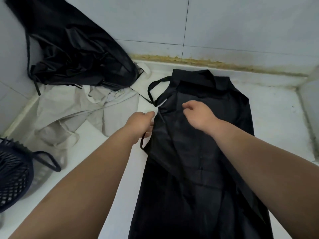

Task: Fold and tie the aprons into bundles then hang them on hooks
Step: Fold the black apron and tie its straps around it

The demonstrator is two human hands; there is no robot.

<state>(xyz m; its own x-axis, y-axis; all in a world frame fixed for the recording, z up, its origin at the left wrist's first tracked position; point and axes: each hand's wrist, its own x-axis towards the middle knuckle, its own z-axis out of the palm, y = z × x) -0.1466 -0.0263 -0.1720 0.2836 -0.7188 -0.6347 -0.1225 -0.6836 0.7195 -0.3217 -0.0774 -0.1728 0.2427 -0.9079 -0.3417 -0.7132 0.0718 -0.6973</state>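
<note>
A black apron (203, 152) lies lengthwise on the white counter (276, 118), its neck loop (156, 88) at the far end. My left hand (140, 125) grips the apron's left edge, with a thin black tie strap (143, 140) looping below the fingers. My right hand (198, 114) hovers over the apron's middle, fingers curled as if pinching fabric; whether it holds cloth I cannot tell. A pile of black aprons (77, 57) leans against the wall at the back left. Under it a beige apron (82, 111) lies crumpled.
A dark mesh basket (12, 175) with a loop handle stands at the left near edge. Tiled walls close the back and left. A raised white ledge (309, 107) borders the counter on the right.
</note>
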